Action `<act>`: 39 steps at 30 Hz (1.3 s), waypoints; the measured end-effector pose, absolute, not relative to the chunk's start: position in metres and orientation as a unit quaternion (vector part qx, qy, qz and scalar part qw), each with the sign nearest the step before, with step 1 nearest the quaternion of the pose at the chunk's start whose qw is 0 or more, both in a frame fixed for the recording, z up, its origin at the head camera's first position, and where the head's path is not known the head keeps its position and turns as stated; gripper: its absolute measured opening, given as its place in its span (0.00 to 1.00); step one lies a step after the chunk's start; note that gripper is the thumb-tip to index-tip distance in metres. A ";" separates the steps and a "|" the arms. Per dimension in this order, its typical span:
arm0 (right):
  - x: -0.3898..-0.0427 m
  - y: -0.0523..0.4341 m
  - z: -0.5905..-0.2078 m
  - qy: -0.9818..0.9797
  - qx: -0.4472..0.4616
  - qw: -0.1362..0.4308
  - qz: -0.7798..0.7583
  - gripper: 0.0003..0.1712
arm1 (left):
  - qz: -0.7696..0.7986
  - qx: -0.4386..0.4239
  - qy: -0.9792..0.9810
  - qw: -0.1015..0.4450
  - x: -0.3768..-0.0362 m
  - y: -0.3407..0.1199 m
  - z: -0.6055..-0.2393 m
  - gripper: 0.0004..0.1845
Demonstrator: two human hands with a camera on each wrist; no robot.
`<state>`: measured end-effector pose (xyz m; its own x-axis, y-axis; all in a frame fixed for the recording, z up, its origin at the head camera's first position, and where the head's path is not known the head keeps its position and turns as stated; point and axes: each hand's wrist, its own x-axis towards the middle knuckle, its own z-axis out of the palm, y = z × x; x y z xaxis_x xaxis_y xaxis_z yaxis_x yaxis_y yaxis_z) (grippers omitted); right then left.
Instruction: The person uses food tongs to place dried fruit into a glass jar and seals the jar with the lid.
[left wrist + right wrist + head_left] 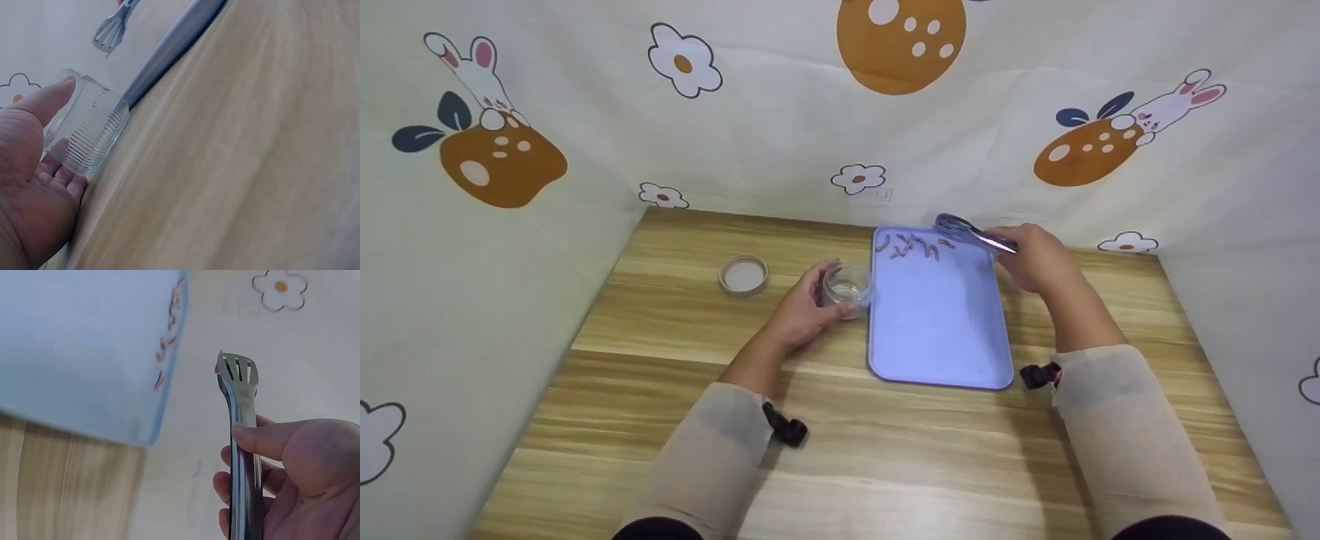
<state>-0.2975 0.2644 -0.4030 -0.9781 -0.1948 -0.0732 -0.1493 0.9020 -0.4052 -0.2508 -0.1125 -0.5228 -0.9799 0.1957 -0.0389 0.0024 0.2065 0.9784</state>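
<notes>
Left hand (802,311) grips glass jar (847,288) — right hand (1035,259) holds tongs (971,232).

I am seeing both forearms stretching forward, each one wearing a beige sleeve with a black strap at the wrist. My left hand (802,311) is lying low, its fingers and thumb curling around something and gripping it from the side. My right hand (1035,259) is reaching further ahead and a little higher, the fingers and thumb closing in a firm grip, palm turning to the left.
</notes>
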 end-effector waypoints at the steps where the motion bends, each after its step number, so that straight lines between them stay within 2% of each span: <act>1: -0.295 0.260 -0.402 0.972 -0.096 0.047 -0.207 0.26 | 0.626 0.065 0.773 0.076 -0.251 -0.113 -0.523 0.47; 7: -0.282 0.234 -0.398 0.965 -0.126 0.021 -0.231 0.27 | 0.638 0.079 0.762 0.074 -0.252 -0.113 -0.525 0.47; 21: -0.266 0.177 -0.398 0.953 -0.166 0.041 -0.250 0.29 | 0.635 0.074 0.766 0.071 -0.252 -0.113 -0.525 0.48; 39: -0.255 0.161 -0.397 0.950 -0.188 0.060 -0.243 0.28 | 0.654 0.075 0.749 0.075 -0.251 -0.111 -0.524 0.47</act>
<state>-0.2551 0.1610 -0.3975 -0.9222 -0.3859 -0.0232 -0.3276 0.8118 -0.4833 -0.2511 -0.1110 -0.5243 -0.9776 0.2103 -0.0132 0.0153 0.1332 0.9910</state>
